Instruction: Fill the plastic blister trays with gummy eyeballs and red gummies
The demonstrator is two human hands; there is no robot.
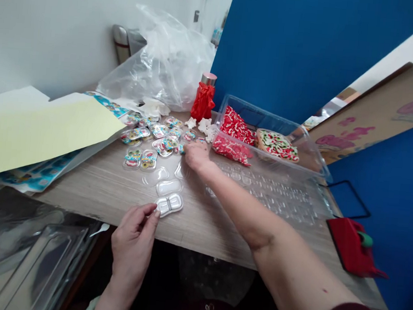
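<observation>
Two hands apart: your left hand [132, 238] sits at six o'clock against a clear plastic shell [169, 205]; your right hand [196, 155] lies at twelve o'clock beside small plastic packs [159, 141].

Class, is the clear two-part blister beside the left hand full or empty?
Empty: the clear blister beside the left hand shows no coloured piece inside, unlike the filled blisters nearby.

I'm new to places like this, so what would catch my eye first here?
Red-and-white pieces in a clear plastic tub stand out first, against a blue wall. To their left, colourful blister packs lie scattered beside the right hand, while the left hand touches a clear blister.
</observation>
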